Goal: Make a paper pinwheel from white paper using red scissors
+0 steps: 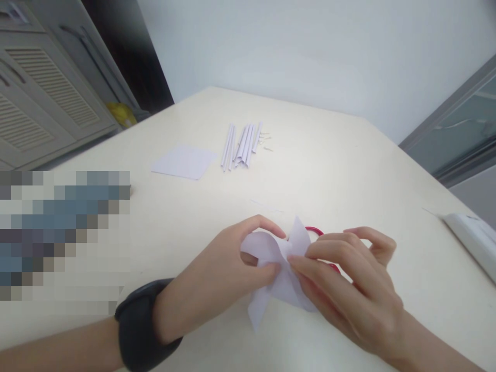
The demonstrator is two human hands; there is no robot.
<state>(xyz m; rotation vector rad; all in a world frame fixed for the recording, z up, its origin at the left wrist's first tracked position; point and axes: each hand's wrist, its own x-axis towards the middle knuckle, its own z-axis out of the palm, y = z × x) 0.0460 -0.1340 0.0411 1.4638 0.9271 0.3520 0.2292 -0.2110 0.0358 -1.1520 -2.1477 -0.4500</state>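
Note:
Both of my hands hold one pale lilac sheet of paper (279,281) just above the cream table (329,170), near its front. My left hand (228,274), with a black band on the wrist, pinches the curled left part of the sheet between thumb and fingers. My right hand (349,284) pinches the right part with thumb and forefinger, the other fingers bent. Something red (314,231) with a curved edge lies on the table behind the paper, mostly hidden by it and my right hand.
Farther back lie a flat lilac sheet (185,161), a bundle of several rolled paper sticks (241,144) and a few small paper scraps (265,140). A white object (475,240) sits at the right edge. Cabinets stand at the left.

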